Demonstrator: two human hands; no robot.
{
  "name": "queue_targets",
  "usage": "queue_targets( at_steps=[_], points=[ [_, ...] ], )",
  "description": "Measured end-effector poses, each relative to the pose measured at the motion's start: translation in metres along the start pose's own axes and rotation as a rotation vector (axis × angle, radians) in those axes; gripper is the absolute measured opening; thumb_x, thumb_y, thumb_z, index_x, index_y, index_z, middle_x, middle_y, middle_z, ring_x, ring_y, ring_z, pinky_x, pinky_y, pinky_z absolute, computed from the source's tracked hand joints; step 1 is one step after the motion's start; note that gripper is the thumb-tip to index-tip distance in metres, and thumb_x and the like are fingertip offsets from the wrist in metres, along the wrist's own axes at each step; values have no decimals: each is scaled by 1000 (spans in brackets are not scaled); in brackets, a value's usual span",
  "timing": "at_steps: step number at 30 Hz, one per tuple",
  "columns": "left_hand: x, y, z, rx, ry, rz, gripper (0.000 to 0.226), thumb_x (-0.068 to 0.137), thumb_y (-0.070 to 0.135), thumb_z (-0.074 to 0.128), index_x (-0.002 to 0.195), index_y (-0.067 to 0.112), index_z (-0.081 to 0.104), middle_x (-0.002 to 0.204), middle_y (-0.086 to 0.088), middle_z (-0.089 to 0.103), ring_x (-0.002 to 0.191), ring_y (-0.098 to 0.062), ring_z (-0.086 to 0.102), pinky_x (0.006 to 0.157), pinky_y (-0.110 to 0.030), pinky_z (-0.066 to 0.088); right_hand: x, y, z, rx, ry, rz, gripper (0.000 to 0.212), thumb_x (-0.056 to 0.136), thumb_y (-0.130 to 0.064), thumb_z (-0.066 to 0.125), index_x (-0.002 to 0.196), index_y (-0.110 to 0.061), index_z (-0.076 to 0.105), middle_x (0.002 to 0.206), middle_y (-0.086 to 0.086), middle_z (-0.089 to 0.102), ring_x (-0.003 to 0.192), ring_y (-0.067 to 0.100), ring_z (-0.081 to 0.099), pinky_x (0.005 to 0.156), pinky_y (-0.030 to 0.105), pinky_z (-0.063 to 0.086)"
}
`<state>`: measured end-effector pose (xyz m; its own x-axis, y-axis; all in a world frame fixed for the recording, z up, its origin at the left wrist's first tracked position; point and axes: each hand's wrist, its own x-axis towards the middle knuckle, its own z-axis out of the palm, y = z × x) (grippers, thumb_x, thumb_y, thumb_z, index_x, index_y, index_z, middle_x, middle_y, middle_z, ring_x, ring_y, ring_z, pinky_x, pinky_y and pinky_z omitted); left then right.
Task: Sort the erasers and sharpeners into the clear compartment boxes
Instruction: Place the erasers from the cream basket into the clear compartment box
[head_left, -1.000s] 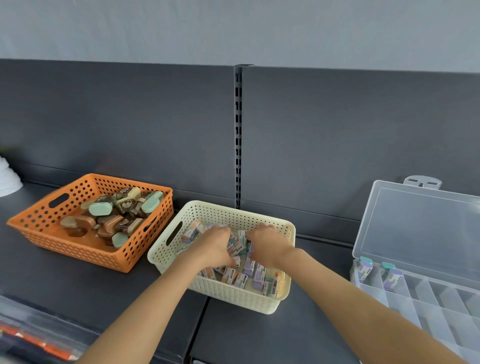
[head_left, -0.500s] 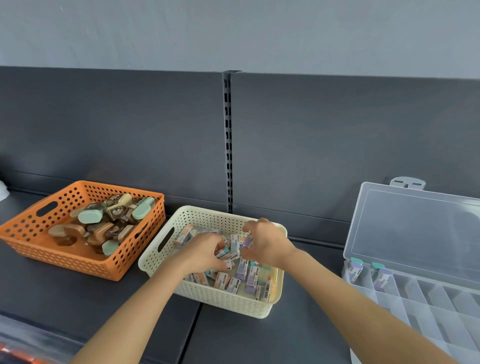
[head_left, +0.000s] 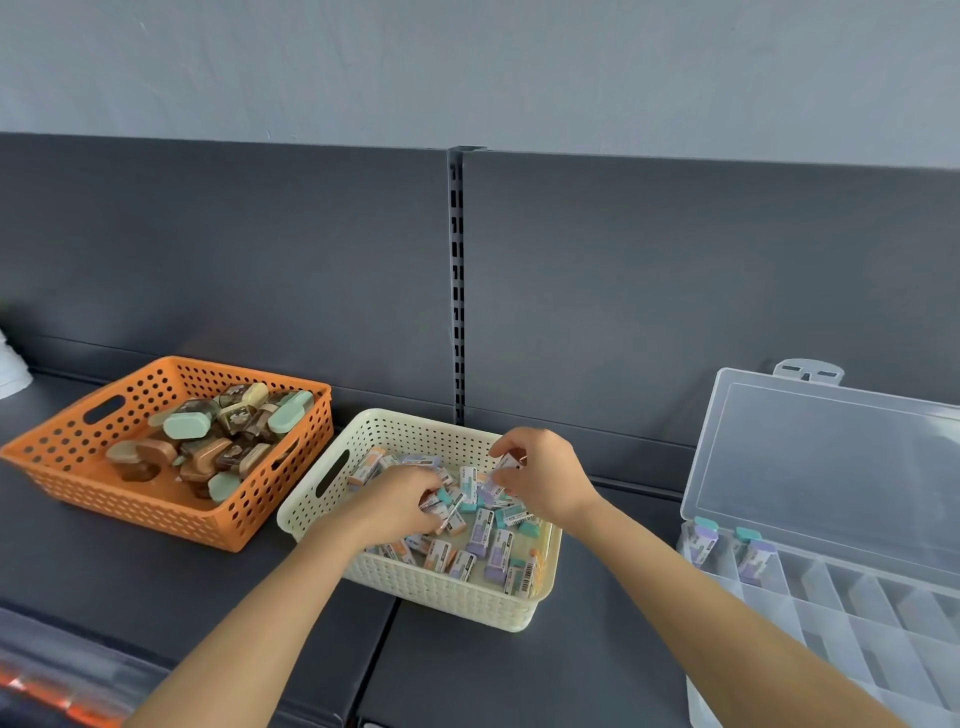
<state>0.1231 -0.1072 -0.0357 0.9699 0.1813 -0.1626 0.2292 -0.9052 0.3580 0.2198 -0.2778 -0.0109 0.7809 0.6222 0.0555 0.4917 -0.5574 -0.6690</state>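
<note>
A cream perforated basket (head_left: 363, 441) in the middle of the dark shelf holds several sleeved erasers (head_left: 480, 540) in purple, teal and peach. My left hand (head_left: 400, 501) reaches down into the pile, fingers curled round erasers. My right hand (head_left: 545, 478) is raised over the basket's back right and pinches one eraser (head_left: 508, 461) at its fingertips. An orange basket (head_left: 67, 457) on the left holds several oval sharpeners (head_left: 187, 425) in green, brown and cream. On the right stands the clear compartment box (head_left: 852, 623), lid open, with three erasers (head_left: 704, 540) upright in its back-left cells.
The shelf's dark back panel with a slotted upright (head_left: 457, 291) rises just behind the baskets. A white object (head_left: 10, 374) shows at the far left edge. Blurred orange-and-dark items (head_left: 62, 696) lie below the shelf's front edge.
My right hand has lifted out of the eraser pile with one eraser pinched in its fingertips. My left hand stays in the basket, shifted slightly among the erasers.
</note>
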Motion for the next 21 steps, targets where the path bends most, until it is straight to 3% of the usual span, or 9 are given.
queue_targets(
  at_steps=[4, 7, 9, 12, 15, 18, 21],
  points=[
    [-1, 0, 1, -59, 124, -15, 12, 89, 23, 63, 99, 17, 62, 92, 12, 56, 62, -3, 53, 56, -17, 42, -3, 0, 2, 21, -46, 37, 25, 85, -11, 63, 110, -13, 64, 89, -2, 61, 84, 21, 67, 89, 40, 51],
    [-3, 0, -5, -165, 288, -50, 16, 89, 21, 63, 104, 23, 58, 91, 10, 62, 73, -6, 60, 61, -22, 50, -3, -4, 5, 52, -93, 75, 21, 86, -10, 64, 107, -10, 63, 84, -1, 60, 75, 17, 70, 80, 31, 56],
    [-6, 0, -8, -199, 358, -71, 20, 89, 21, 63, 107, 24, 55, 92, 8, 63, 82, -11, 63, 69, -29, 54, -1, -9, 12, 26, -109, 98, 6, 83, -8, 66, 84, -12, 62, 72, 1, 55, 69, 17, 69, 61, 20, 50],
    [-8, -4, -7, -219, 395, -77, 20, 89, 23, 63, 108, 22, 55, 93, 8, 62, 83, -8, 60, 71, -26, 52, 6, -15, 30, 31, -112, 181, 36, 80, -3, 67, 54, -13, 43, 60, 5, 53, 65, 21, 62, 52, 24, 45],
    [-12, -8, -4, -237, 402, -80, 18, 89, 24, 64, 105, 23, 55, 90, 12, 61, 81, -2, 59, 66, -21, 49, 11, -20, 43, 51, -142, 244, 30, 79, -5, 71, 58, -12, 51, 68, 8, 61, 72, 24, 67, 66, 33, 57],
    [-16, -14, -2, -273, 414, -85, 17, 88, 24, 65, 103, 24, 56, 90, 12, 63, 80, -2, 60, 70, -26, 53, 15, -21, 53, 40, -149, 242, 21, 81, -13, 72, 68, -12, 56, 66, 1, 56, 61, 15, 57, 53, 24, 46],
    [-19, -17, -3, -290, 432, -90, 20, 88, 24, 65, 105, 24, 56, 93, 11, 63, 84, -4, 60, 75, -31, 55, 17, -23, 58, 31, -157, 240, 17, 81, -12, 71, 72, -12, 57, 65, -1, 55, 57, 11, 53, 50, 20, 42]
  ],
)
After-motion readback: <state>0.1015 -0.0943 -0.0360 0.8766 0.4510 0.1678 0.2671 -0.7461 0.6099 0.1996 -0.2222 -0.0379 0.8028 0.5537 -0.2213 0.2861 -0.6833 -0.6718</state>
